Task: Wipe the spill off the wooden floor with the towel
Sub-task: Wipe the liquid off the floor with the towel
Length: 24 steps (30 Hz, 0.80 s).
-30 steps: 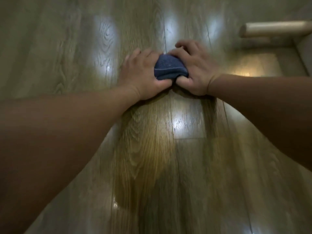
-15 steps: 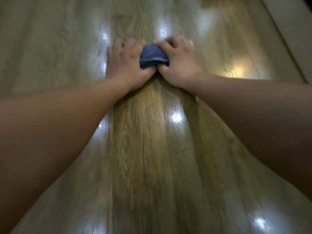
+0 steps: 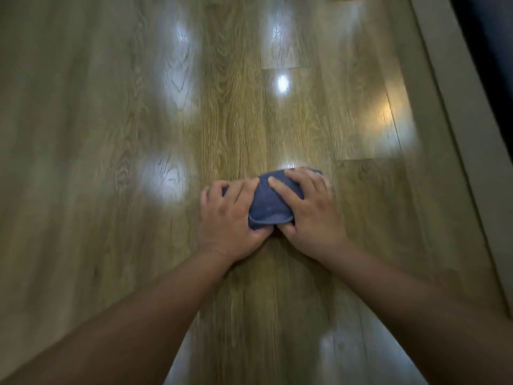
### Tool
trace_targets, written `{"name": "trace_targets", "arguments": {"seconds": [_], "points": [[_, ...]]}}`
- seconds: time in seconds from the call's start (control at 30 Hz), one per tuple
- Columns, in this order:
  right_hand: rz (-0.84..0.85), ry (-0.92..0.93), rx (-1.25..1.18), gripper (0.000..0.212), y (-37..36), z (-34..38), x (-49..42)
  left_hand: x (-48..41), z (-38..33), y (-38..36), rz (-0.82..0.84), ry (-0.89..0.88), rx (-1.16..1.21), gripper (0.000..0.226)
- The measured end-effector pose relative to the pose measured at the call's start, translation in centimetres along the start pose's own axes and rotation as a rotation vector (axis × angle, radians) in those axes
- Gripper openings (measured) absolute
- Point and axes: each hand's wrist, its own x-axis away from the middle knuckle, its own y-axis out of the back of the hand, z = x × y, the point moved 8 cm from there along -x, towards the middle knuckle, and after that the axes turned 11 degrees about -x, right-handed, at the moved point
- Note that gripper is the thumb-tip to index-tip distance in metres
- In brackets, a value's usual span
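A bunched dark blue towel [image 3: 270, 204] lies pressed on the wooden floor [image 3: 236, 112] near the middle of the view. My left hand [image 3: 227, 220] grips its left side, and my right hand [image 3: 311, 215] presses on its top and right side with fingers spread. Both hands hold the towel down against the planks. Most of the towel is hidden under my fingers. Bright light glare lies on the floor, and I cannot make out a distinct spill through the blur.
A pale baseboard or sill [image 3: 455, 134] runs diagonally along the right edge, with a dark area [image 3: 497, 51] beyond it. Open wooden floor stretches to the left and ahead of my hands.
The towel and both hands now sit lower and more to the right in the view than before, closer to me. The pale cylinder seen one second ago is out of view.
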Motion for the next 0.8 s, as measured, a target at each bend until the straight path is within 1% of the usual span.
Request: {"name": "trace_targets", "arguments": {"seconds": [0.07,0.17,0.27,0.37,0.53,0.6,0.7,0.8], "points": [[0.012,-0.01,-0.018,0.061,0.0,1.2,4.2,4.3,-1.3,0.7,-0.001,0.011,0.033,0.078],[0.031,-0.01,-0.045,0.064,-0.6,3.8,13.0,13.5,-3.5,1.3,0.021,0.027,0.056,0.088],[0.018,-0.036,-0.014,0.063,-0.9,6.6,20.9,21.0,-5.9,1.3,0.059,-0.058,0.023,0.096],[0.036,-0.041,0.042,0.062,-1.0,6.6,21.7,21.0,-6.2,1.2,0.069,-0.09,-0.004,0.091],[0.032,-0.026,0.099,0.064,-0.9,6.6,20.9,20.5,-6.4,1.8,0.022,-0.102,-0.016,0.078],[0.01,-0.005,0.11,0.064,-0.7,6.9,21.1,20.7,-6.3,2.0,0.001,-0.084,-0.007,0.077],[0.017,-0.021,0.114,0.064,-0.9,6.5,20.8,20.6,-6.3,2.3,-0.015,-0.077,-0.04,0.076],[-0.015,-0.023,0.144,0.064,-1.2,6.6,21.2,20.9,-6.0,2.1,-0.014,-0.06,-0.056,0.076]]}}
